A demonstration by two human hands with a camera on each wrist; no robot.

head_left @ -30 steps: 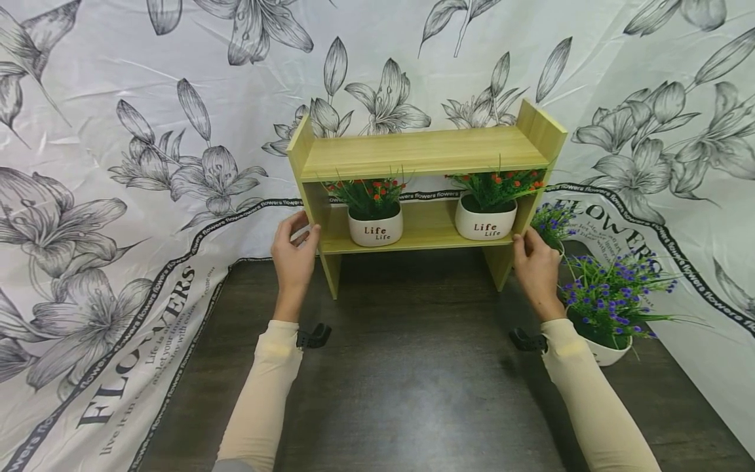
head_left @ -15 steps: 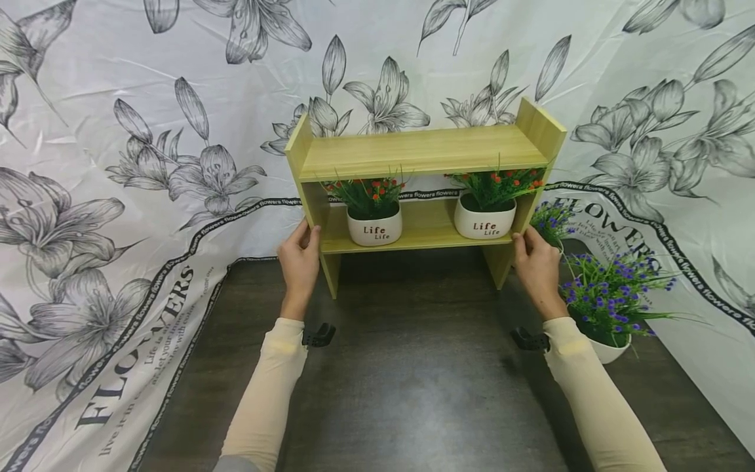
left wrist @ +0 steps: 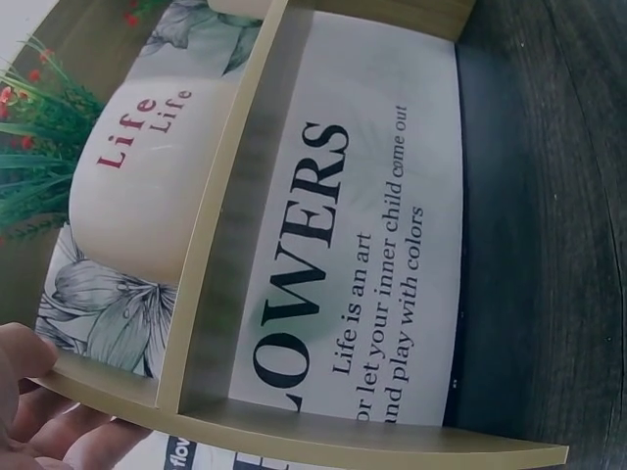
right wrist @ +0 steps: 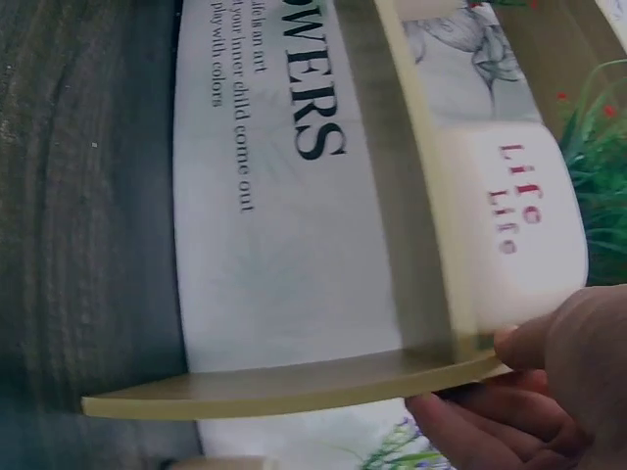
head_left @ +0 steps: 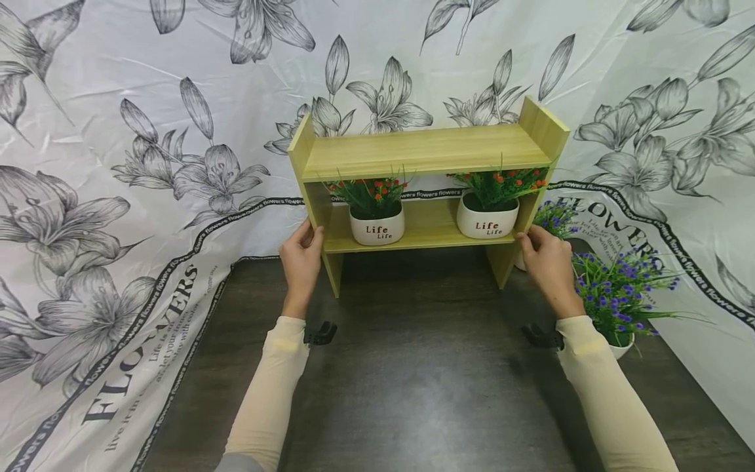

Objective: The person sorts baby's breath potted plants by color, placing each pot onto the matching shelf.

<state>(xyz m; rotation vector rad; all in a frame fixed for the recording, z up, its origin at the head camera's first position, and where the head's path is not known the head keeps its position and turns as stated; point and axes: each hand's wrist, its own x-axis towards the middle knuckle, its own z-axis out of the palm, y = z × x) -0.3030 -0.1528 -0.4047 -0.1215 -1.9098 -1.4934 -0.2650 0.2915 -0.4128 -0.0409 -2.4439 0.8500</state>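
Note:
A two-tier light wooden desktop shelf [head_left: 421, 149] stands on the dark table against the patterned cloth. On its lower board are two white pots of red-flowered artificial plants, the left pot [head_left: 377, 229] and the right pot [head_left: 487, 221], both lettered "Life". My left hand [head_left: 301, 262] pinches the front edge of the left side panel [left wrist: 343, 431], thumb inside and fingers behind. My right hand [head_left: 548, 265] does the same at the right side panel [right wrist: 294, 390], its thumb beside the right pot's base. The fingertips outside the panels are partly hidden.
To the right of the shelf a purple-flowered potted plant [head_left: 622, 295] stands on the table [head_left: 413, 367]. A second purple plant [head_left: 554, 219] sits behind my right hand, partly covered. White floral cloth [head_left: 224, 118] rises behind and at both sides.
My left hand has moved in and its fingers have closed on the left panel. My right wrist has swung a little to the right. The shelf and pots look unmoved.

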